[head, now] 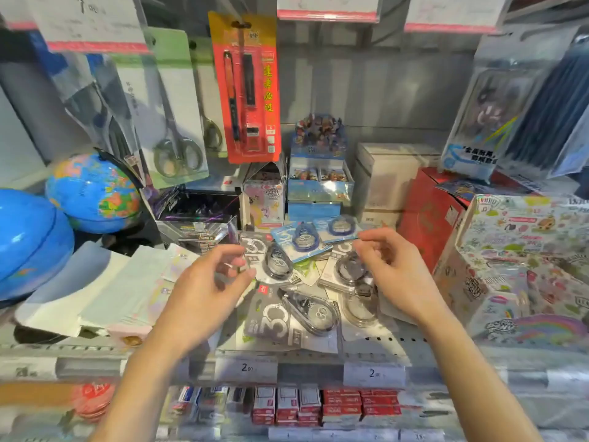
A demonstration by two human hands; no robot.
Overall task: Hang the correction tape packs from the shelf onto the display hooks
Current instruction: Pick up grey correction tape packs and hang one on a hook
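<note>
Several correction tape packs lie in a loose pile on the shelf [382, 342]. A grey pack marked 30 [287, 317] is nearest me, another grey pack [267, 256] lies behind it, and two blue packs [302, 239] rest at the back of the pile. My left hand [207, 282] hovers over the pile's left side, fingers curled and apart, its fingertips close to the rear grey pack. Over the right side my right hand [392, 269] is held with fingers bent, above a further grey pack [350, 269]. Neither hand grips anything. No bare display hook is visible.
Hanging above are scissors packs [172, 122] and a red pen pack [248, 90]. Two globes [92, 193] stand at the left, with paper packs [105, 288] in front. Card boxes [318, 173] sit behind the pile, a red box [427, 218] and a sticker box [522, 266] at the right.
</note>
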